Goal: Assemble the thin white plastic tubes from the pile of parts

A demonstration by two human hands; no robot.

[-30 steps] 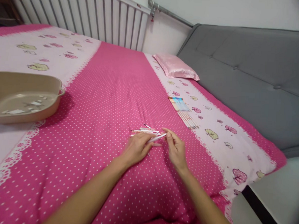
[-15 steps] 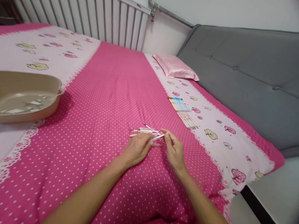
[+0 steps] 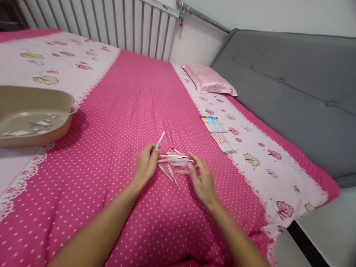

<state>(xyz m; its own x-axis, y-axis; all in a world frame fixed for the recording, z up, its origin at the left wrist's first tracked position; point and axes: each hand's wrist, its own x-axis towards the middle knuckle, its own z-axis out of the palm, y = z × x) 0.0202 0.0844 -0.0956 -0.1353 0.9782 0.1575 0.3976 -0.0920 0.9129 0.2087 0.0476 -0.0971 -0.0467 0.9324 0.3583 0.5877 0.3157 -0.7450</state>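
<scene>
My left hand is closed round a slim white pen, its end sticking up and away from me. Just right of it, a loose heap of pens and clear pen parts lies on the pink dotted bedspread. My right hand hovers at the heap's right edge with fingers curled and slightly apart, fingertips touching or nearly touching a small piece; I cannot see anything held in it.
A neat row of coloured pens lies on the pale band to the right. A beige tray with scraps sits at the left. A pink pillow, grey headboard and white radiator lie beyond.
My left hand has lifted the white pen off to the left and turned it upright. My right hand let go of its end and dropped toward the heap.
</scene>
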